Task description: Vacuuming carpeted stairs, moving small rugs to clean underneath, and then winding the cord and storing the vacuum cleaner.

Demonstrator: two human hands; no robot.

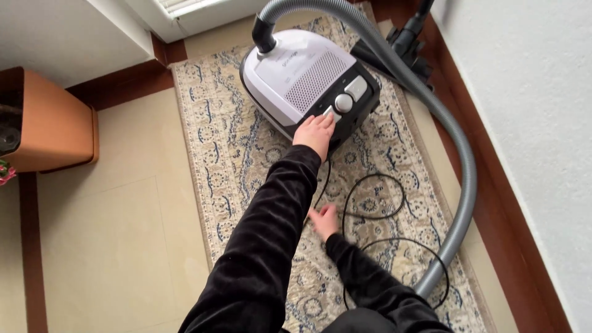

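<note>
The vacuum cleaner (pixel 305 77) has a white top with a grid of fine grey dots over its vent, a black lower body and rear panel, a silver-grey round knob and pale grey buttons. Its hose (pixel 459 166) is mid-grey and ribbed, ending in a black collar; the floor nozzle (pixel 401 43) is black. The cord (pixel 376 213) is black. The rug (pixel 259 160) is beige with navy and grey floral medallions and a scrolling border. Both sleeves are black velvet. The floor (pixel 111 246) is cream tile edged in dark red-brown. The planter (pixel 52 126) is terracotta orange. The wall (pixel 530 92) is white.
</note>
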